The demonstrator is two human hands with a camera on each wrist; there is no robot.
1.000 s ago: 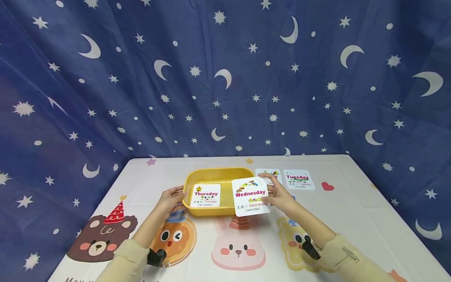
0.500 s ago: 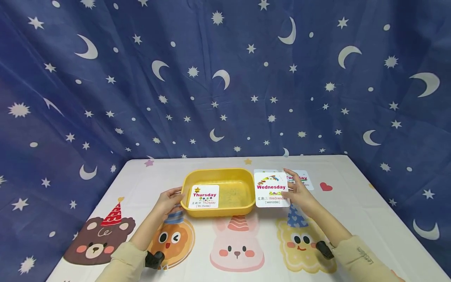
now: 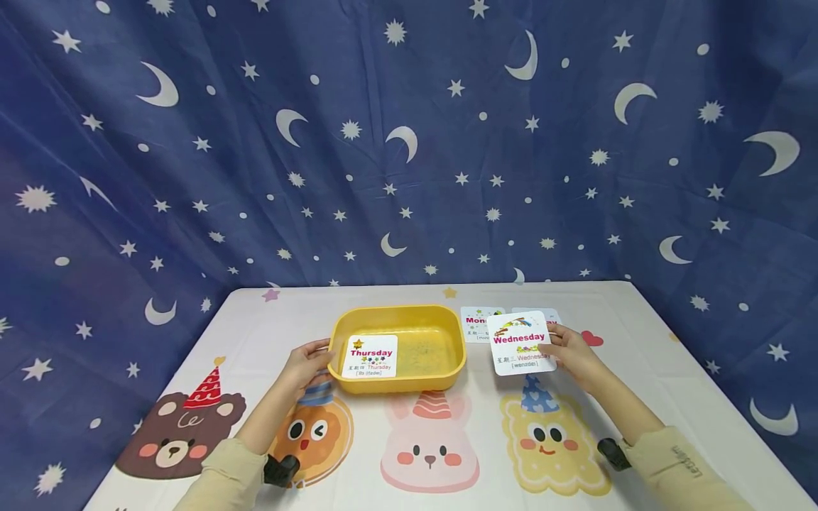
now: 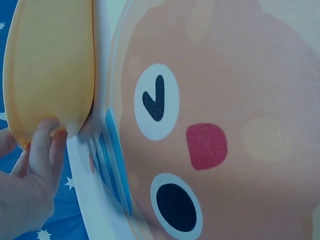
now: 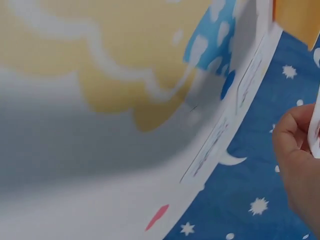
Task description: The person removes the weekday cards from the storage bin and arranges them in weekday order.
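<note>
My left hand [image 3: 307,369] grips the left end of a yellow plastic tray [image 3: 399,385]; the left wrist view shows its fingers against the tray wall [image 4: 55,60]. Inside the tray, at the left, lies a white Thursday card [image 3: 371,356]. To the right of the tray, my right hand [image 3: 571,355] pinches a white Wednesday card [image 3: 520,344] by its right edge, held above the table. Only the edge of this card [image 5: 315,130] shows in the right wrist view. Behind it lie a Monday card [image 3: 474,326] and a Tuesday card [image 3: 551,316], both partly covered by it.
The white tablecloth [image 3: 652,397] carries printed cartoon figures, among them a bear [image 3: 172,447] and a rabbit [image 3: 429,454]. A blue curtain [image 3: 409,177] with moons and stars stands behind the table and along its sides.
My right hand has carried the Wednesday card rightward, from over the tray's right end to in front of the Monday and Tuesday cards. The left hand stays on the tray.
</note>
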